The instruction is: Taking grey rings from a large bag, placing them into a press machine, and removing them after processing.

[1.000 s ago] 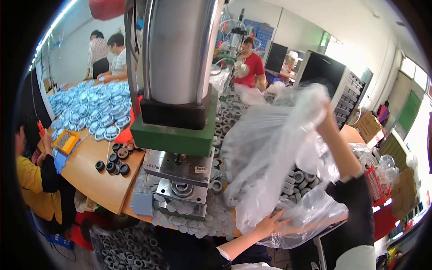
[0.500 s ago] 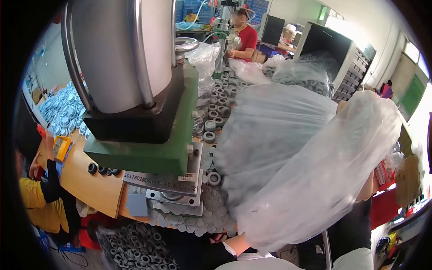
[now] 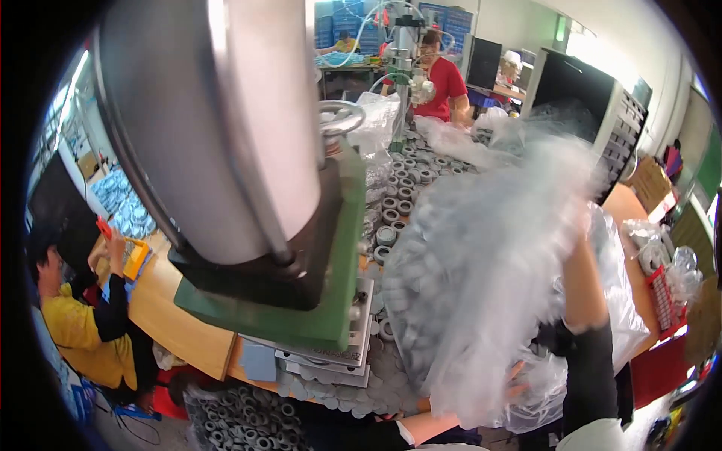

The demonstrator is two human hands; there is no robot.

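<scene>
A large clear plastic bag (image 3: pixel 481 293) fills the area right of the press, smeared by motion. Grey round pieces (image 3: pixel 421 301) show through its left side. My right hand (image 3: pixel 579 225) is raised at the bag's upper right, closed on the gathered film, though blurred. Low down, my left hand (image 3: pixel 445 422) reaches in behind the bag's lower end, and the film and the blur hide its fingers. Loose flat grey discs (image 3: pixel 342 395) lie along the table's front edge, left of that hand.
A green-based press (image 3: pixel 263 308) with a grey cylinder stands close on the left. Grey rings (image 3: pixel 402 188) cover the table behind. A bag of rings (image 3: pixel 241 421) sits below. One co-worker in red (image 3: pixel 447 86) is beyond, another in yellow (image 3: pixel 83 316) at left. A red basket (image 3: pixel 662 297) stands at right.
The bag has shifted and crumpled, uncovering my right forearm and the table's right side. My left hand has moved right. The view has turned, so the press sits lower and farther right.
</scene>
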